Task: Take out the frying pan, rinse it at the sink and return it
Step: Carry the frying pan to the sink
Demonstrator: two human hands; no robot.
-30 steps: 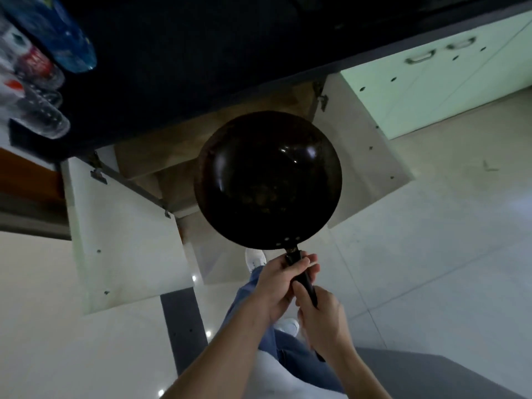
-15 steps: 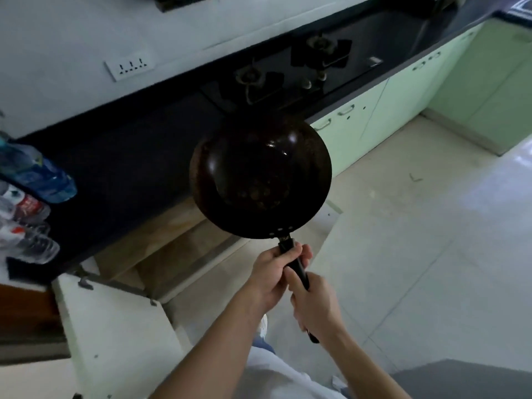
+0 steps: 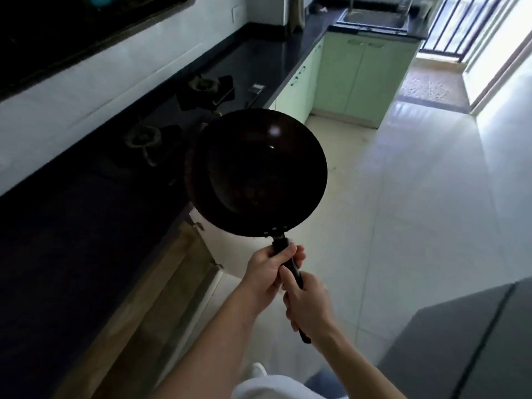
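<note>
The frying pan (image 3: pixel 256 172) is now riding away from the open cupboard, up beside the counter (image 3: pixel 259 56) by the stove. Its handle is running back into both fists: the left hand (image 3: pixel 269 273) is clenching it nearest the bowl, the right hand (image 3: pixel 309 305) just behind. The sink (image 3: pixel 374 20) is lying well ahead.

Frying pan (image 3: pixel 256 172) handle mostly hidden inside left hand (image 3: pixel 266 276) and right hand (image 3: pixel 306 308); only short stretch near rivets and butt end below right wrist visible. Pan bowl covers part of stove (image 3: pixel 184 110) edge and counter front behind it. Pan interior too dark to read; specks near bottom unclear. Sink (image 3: pixel 374 18) at top centre-right, small, basin contents indistinct. Both forearms cut by bottom edge. Counter (image 3: pixel 72 226) at left nearly black, detail lost.
</note>
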